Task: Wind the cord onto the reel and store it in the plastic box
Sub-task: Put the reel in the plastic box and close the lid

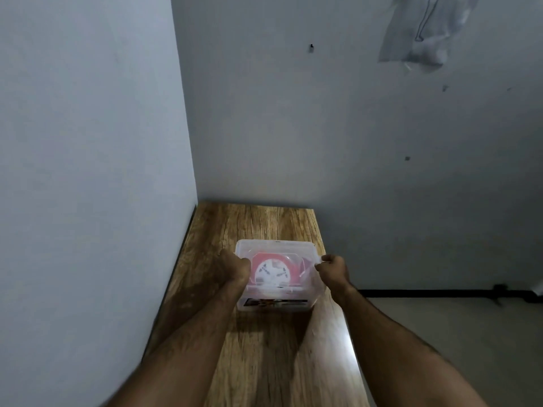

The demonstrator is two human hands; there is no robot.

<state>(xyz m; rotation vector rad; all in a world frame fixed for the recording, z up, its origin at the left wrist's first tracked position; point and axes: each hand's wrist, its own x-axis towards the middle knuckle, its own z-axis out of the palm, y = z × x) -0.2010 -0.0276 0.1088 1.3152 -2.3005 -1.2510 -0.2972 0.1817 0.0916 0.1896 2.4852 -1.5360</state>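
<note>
The reel (274, 273), cord wound, sat inside the plastic box (276, 301) on the table (264, 362). My left hand (235, 267) and right hand (332, 271) gripped its 2 sides; closing it probably came next.

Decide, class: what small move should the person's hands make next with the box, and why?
Probably press the lid down at both sides. The red reel already lies inside the clear plastic box on the wooden table, and the left hand and right hand each have a grip on an edge; whether it is latched is too blurred to tell.
</note>
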